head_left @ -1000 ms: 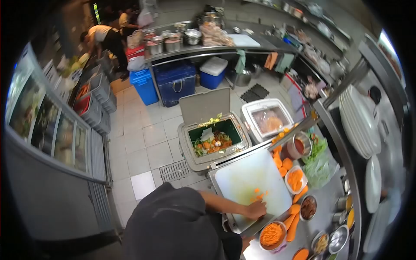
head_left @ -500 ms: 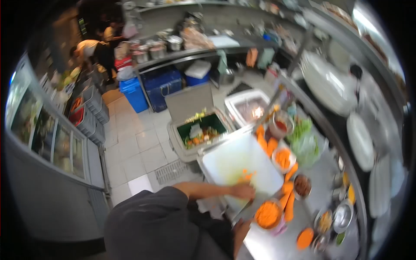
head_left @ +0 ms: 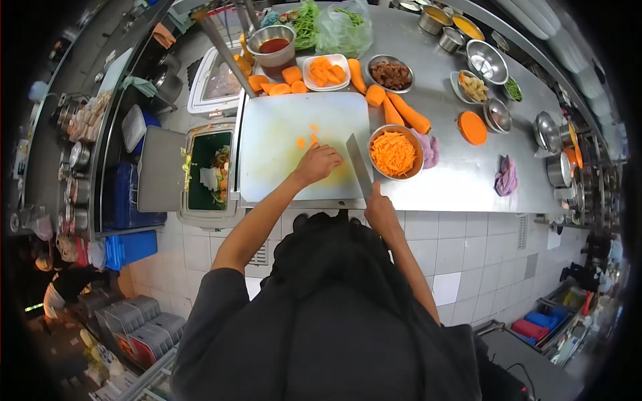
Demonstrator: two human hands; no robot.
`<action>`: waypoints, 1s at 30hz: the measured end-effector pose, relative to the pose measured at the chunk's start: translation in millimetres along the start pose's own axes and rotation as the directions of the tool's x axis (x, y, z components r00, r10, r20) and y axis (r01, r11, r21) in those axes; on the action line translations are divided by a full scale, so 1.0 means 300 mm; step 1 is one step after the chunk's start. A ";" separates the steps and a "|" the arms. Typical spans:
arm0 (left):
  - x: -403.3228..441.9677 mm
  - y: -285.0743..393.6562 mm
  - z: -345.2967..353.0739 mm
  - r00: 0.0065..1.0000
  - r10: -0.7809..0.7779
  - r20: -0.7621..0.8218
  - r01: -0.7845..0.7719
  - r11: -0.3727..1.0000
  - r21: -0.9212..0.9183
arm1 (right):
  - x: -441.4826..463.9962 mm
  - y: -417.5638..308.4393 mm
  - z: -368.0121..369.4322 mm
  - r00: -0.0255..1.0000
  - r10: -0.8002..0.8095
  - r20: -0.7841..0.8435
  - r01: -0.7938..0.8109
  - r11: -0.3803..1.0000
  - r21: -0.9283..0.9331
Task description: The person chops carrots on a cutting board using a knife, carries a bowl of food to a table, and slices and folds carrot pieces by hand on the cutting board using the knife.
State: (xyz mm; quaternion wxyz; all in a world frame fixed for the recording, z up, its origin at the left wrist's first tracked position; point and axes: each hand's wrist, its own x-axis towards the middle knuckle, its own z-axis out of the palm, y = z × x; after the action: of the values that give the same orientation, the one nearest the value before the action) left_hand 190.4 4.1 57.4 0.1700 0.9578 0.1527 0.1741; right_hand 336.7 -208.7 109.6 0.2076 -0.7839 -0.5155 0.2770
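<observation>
My left hand (head_left: 319,164) rests over the white cutting board (head_left: 267,144), its fingers bent together and pointing right. A bit of orange shows at its fingertips, but what lies under them is hidden. Small carrot pieces (head_left: 307,142) are scattered on the board just beyond this hand. My right hand (head_left: 381,208) is closed round the handle of a broad kitchen knife (head_left: 360,167), at the board's right front corner. The blade points away from me along the board's right edge. Right beside the knife stands a metal bowl of shredded carrot (head_left: 393,154).
Peeled carrots (head_left: 409,113), a white tub of carrot chunks (head_left: 326,71) and a bowl of brown meat-like pieces (head_left: 391,73) line the board's far side. A scrap bin (head_left: 194,144) adjoins its left edge. Purple cloths (head_left: 506,177) and an orange lid (head_left: 473,127) lie rightward.
The head view has swung right and downward, so the worktop now faces me squarely. My left hand remains over the board; the knife in my right hand now shows clearly.
</observation>
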 end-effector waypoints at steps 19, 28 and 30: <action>0.030 0.010 0.142 0.986 -0.101 -0.130 0.094 0.994 -0.061 | 0.029 0.031 0.031 0.999 0.014 -0.036 -0.020 0.988 -0.156; 0.021 0.033 0.148 0.984 -0.093 -0.153 0.088 0.995 -0.036 | 0.058 0.022 0.032 1.000 -0.008 -0.010 0.007 0.988 -0.153; 0.009 0.016 0.167 0.994 -0.082 -0.070 0.083 0.997 0.009 | 0.050 0.029 0.029 1.000 -0.008 -0.005 0.007 0.988 -0.155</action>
State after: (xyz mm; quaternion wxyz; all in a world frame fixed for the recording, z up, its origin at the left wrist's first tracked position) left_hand 213.3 -12.8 15.9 0.1659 0.9451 0.1990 0.1993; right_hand 342.0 -197.8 94.4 0.1484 -0.7964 -0.5378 0.2332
